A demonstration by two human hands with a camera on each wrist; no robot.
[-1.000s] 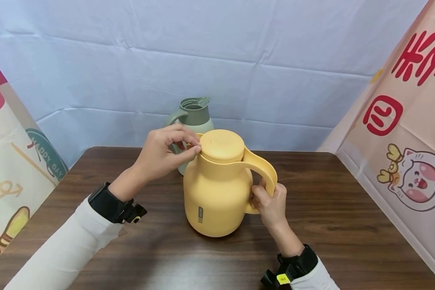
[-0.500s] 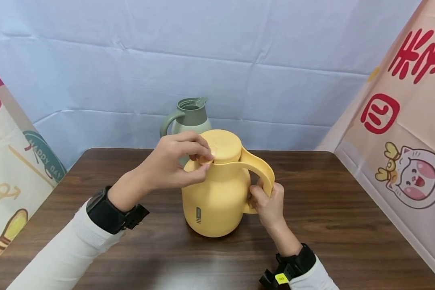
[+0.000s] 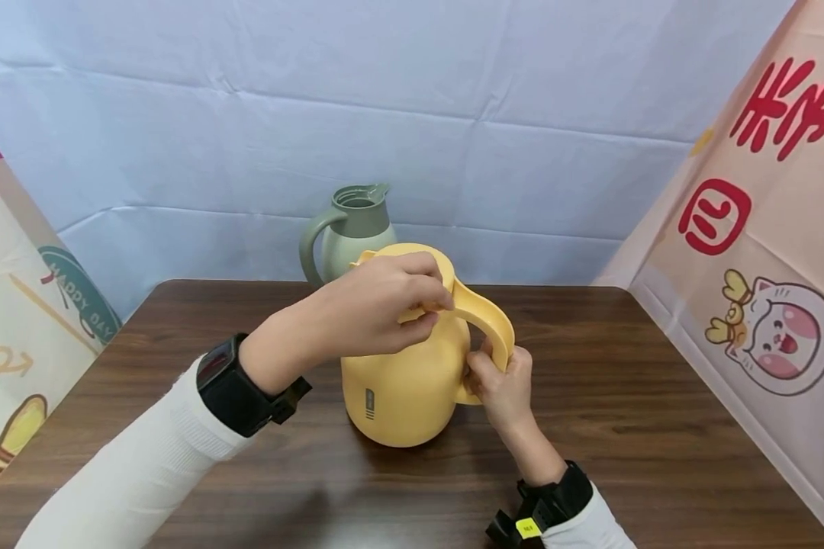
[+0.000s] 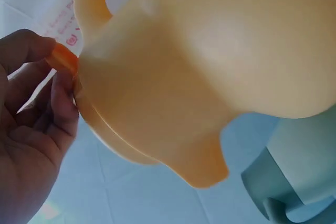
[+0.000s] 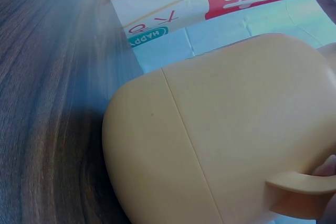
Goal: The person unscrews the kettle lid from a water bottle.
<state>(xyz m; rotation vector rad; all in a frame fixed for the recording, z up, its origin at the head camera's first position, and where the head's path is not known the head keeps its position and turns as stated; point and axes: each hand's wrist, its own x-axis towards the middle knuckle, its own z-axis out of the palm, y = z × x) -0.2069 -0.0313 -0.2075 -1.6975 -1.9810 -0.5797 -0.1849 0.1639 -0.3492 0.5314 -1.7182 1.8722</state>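
A yellow thermos jug (image 3: 400,396) stands upright on the wooden table, its spout (image 4: 202,163) facing away from the person. My left hand (image 3: 374,309) reaches across the front of its neck and hides part of the round yellow lid (image 3: 436,261). In the left wrist view, that thumb and a finger pinch a small orange tab (image 4: 64,57) at the lid's edge. My right hand (image 3: 511,387) grips the lower part of the jug's handle (image 3: 493,319) on the right side. Only a bit of that hand shows at the right wrist view's edge.
Behind the yellow jug, to the left, stands a green thermos jug (image 3: 357,240) with an uncovered mouth. The brown table (image 3: 625,427) ends at a pale blue cloth backdrop (image 3: 522,91). Printed cloths hang at both sides.
My left hand has moved from the lid's left side round to its front right, with the lid's tab turning along. The right hand keeps its grip on the handle; the jug stays in place.
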